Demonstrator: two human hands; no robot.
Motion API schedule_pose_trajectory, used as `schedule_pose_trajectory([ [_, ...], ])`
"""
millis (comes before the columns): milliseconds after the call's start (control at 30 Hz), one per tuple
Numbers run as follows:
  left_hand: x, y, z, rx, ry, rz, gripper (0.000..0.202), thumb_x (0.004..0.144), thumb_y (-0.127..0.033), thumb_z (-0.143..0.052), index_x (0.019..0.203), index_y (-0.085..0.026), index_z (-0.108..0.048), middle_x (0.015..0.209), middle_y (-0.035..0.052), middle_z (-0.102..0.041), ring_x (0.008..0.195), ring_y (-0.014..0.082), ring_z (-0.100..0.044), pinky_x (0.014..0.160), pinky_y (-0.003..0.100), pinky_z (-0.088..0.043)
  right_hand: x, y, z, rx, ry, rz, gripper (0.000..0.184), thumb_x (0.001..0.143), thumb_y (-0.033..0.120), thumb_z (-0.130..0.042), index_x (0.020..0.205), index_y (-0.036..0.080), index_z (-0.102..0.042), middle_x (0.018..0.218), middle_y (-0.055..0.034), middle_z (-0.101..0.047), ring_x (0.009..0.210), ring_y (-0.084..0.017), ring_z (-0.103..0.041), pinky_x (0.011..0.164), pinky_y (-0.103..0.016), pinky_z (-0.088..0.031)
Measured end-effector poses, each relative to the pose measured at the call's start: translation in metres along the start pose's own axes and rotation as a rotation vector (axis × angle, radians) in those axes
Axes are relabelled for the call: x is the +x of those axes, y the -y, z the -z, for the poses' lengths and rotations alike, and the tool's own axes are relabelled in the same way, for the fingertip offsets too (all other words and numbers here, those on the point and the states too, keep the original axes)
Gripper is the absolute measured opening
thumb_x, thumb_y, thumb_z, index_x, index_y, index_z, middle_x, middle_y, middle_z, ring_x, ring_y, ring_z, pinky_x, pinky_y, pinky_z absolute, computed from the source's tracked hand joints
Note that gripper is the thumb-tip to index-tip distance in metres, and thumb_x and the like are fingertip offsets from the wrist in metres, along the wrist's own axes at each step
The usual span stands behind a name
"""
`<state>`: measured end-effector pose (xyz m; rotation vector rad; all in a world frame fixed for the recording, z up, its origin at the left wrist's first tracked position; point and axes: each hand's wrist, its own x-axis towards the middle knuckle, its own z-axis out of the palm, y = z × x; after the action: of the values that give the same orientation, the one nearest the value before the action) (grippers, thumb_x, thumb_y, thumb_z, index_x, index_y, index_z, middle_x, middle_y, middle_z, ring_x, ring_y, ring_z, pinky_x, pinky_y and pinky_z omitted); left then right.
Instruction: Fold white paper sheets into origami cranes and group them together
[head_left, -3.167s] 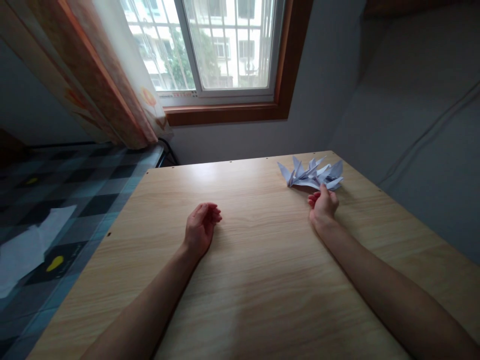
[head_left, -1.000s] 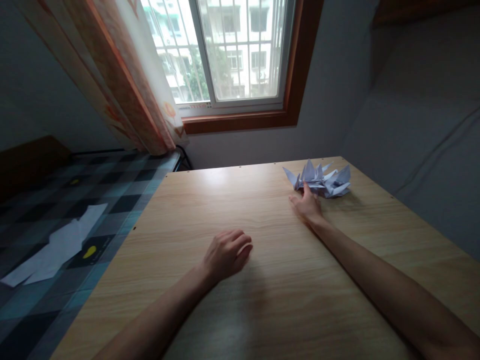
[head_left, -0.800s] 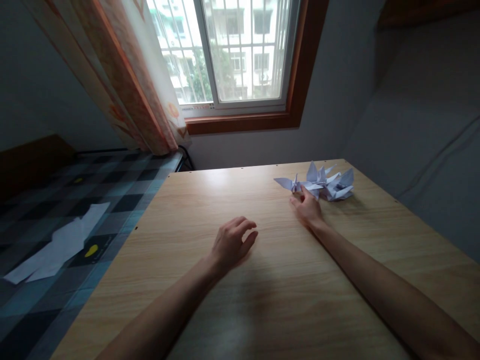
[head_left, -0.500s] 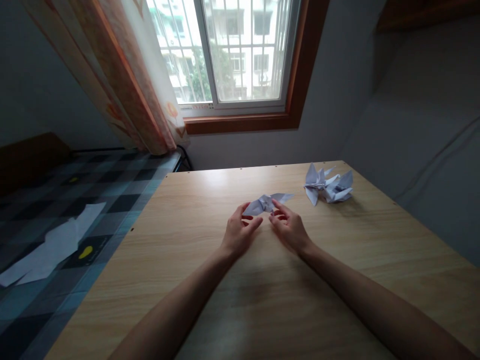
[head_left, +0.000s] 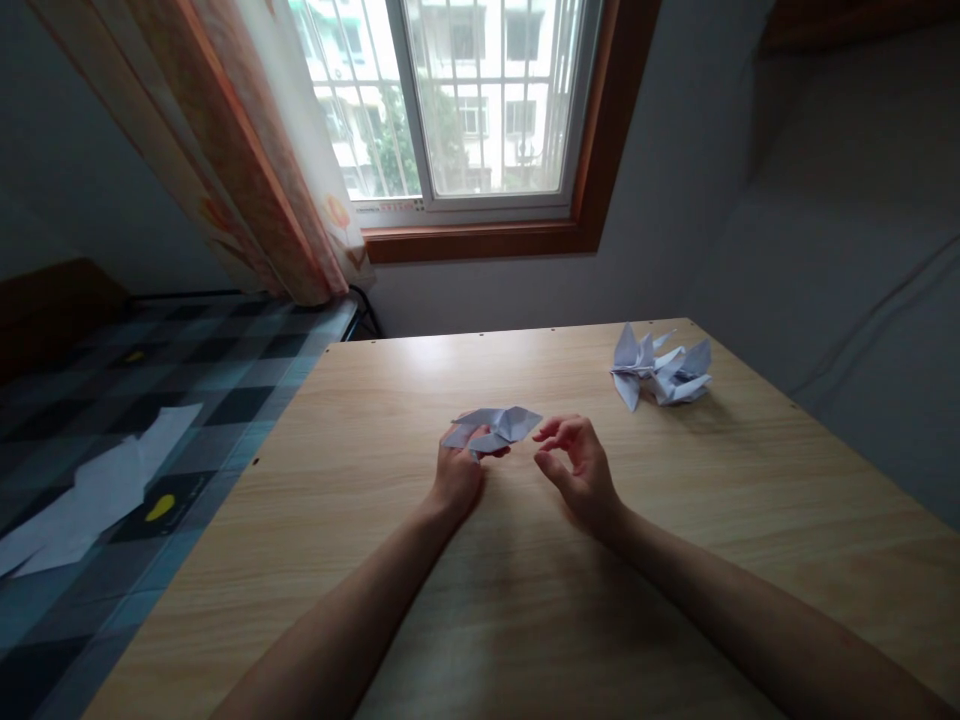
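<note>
A folded white paper crane (head_left: pixel 511 424) is held above the middle of the wooden table, its pointed paper parts spread to left and right. My left hand (head_left: pixel 459 474) grips it from below and from the left, with the paper covering part of the fingers. Just right of the crane, my right hand (head_left: pixel 577 460) is apart from it. Its fingers are curved and the thumb stands away from them, with nothing between.
More folded paper cranes (head_left: pixel 660 368) lie clustered at the table's far right. Left of the wooden table (head_left: pixel 360 620) is a bed with a checked cover (head_left: pixel 225 375), where white paper pieces (head_left: pixel 97 495) lie. Beyond stand a barred window (head_left: pixel 480 110) and a curtain (head_left: pixel 270 180).
My right hand has let go of the paper crane and drawn slightly right. The crane has turned and moved a little left and nearer in my left hand.
</note>
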<state>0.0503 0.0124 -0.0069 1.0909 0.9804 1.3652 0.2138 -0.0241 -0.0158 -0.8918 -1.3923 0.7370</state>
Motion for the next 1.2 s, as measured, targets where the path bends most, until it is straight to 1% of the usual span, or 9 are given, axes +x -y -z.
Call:
schedule_pose_trajectory([
  [133,-0.007,-0.001,-0.003,0.022,0.126,0.013,0.016,0.073,-0.029,-0.067,0.076,-0.014,-0.064,0.066,0.0018,-0.065,0.057,0.0146,-0.060,0.056,0.027,-0.049,0.001,-0.001,-0.002,0.074,0.110,-0.104,0.028,0.091,0.043,-0.054,0.113,0.026,-0.047,0.103,-0.0063,-0.061,0.090,-0.020,-0.064,0.076,-0.036,-0.055],
  [233,-0.012,-0.004,-0.005,0.107,0.176,-0.011,0.015,0.074,-0.029,-0.065,0.075,-0.013,-0.064,0.064,0.0016,-0.063,0.054,0.0135,-0.058,0.052,0.026,-0.047,0.002,-0.001,-0.004,0.114,0.175,-0.126,0.037,0.090,0.041,-0.058,0.123,0.028,-0.047,0.113,-0.0070,-0.060,0.087,-0.019,-0.065,0.075,-0.036,-0.056],
  [367,-0.015,-0.004,-0.007,0.035,0.135,0.024,0.029,0.071,-0.031,-0.069,0.093,-0.014,-0.061,0.069,0.0004,-0.064,0.053,0.0117,-0.057,0.049,0.024,-0.046,0.001,-0.001,-0.007,0.146,0.238,-0.167,0.031,0.084,0.037,-0.066,0.111,0.025,-0.057,0.102,-0.0043,-0.064,0.083,-0.019,-0.067,0.074,-0.036,-0.056],
  [500,-0.015,-0.002,-0.007,-0.119,0.110,0.028,0.039,0.080,-0.045,-0.063,0.102,-0.015,-0.054,0.069,-0.0013,-0.063,0.051,0.0109,-0.057,0.052,0.024,-0.046,0.003,-0.005,-0.008,0.212,0.105,-0.275,0.031,0.076,0.036,-0.074,0.094,0.023,-0.053,0.070,0.0045,-0.062,0.057,-0.014,-0.062,0.052,-0.027,-0.052],
  [600,-0.017,0.000,-0.008,-0.135,0.128,0.005,0.046,0.079,-0.046,-0.066,0.110,-0.017,-0.049,0.072,-0.0019,-0.063,0.059,0.0125,-0.061,0.059,0.026,-0.048,0.006,-0.007,-0.008,0.255,0.023,-0.323,0.040,0.070,0.035,-0.078,0.094,0.024,-0.048,0.061,0.0092,-0.057,0.047,-0.012,-0.059,0.044,-0.024,-0.048],
  [733,-0.018,0.003,-0.010,-0.099,0.123,0.006,0.048,0.068,-0.034,-0.079,0.099,-0.020,-0.045,0.072,-0.0041,-0.063,0.060,0.0120,-0.060,0.060,0.026,-0.048,0.006,-0.002,-0.008,0.298,0.064,-0.311,0.044,0.069,0.035,-0.080,0.098,0.024,-0.048,0.068,0.0065,-0.062,0.057,-0.015,-0.065,0.052,-0.027,-0.053],
  [933,-0.017,-0.002,-0.011,-0.044,0.077,-0.021,0.039,0.068,-0.033,-0.080,0.074,-0.018,-0.044,0.065,-0.0050,-0.057,0.057,0.0088,-0.055,0.059,0.023,-0.045,0.006,0.003,-0.006,0.297,0.126,-0.272,0.023,0.085,0.042,-0.063,0.090,0.020,-0.056,0.074,0.0009,-0.063,0.060,-0.014,-0.062,0.060,-0.030,-0.054],
  [1067,-0.020,-0.003,-0.011,0.048,0.192,-0.060,0.034,0.078,-0.048,-0.068,0.077,-0.016,-0.055,0.065,-0.0017,-0.057,0.062,0.0122,-0.055,0.062,0.025,-0.045,0.003,-0.001,-0.006,0.231,0.111,-0.230,0.020,0.082,0.036,-0.069,0.088,0.021,-0.056,0.075,0.0009,-0.063,0.065,-0.015,-0.062,0.063,-0.030,-0.053],
  [1200,-0.024,0.002,-0.012,0.090,0.273,-0.045,0.040,0.071,-0.048,-0.076,0.089,-0.017,-0.057,0.078,0.0012,-0.064,0.073,0.0169,-0.061,0.066,0.027,-0.047,-0.003,-0.004,-0.008,0.089,0.065,-0.160,0.030,0.075,0.030,-0.076,0.092,0.023,-0.053,0.082,0.0003,-0.062,0.070,-0.015,-0.061,0.066,-0.030,-0.052],
])
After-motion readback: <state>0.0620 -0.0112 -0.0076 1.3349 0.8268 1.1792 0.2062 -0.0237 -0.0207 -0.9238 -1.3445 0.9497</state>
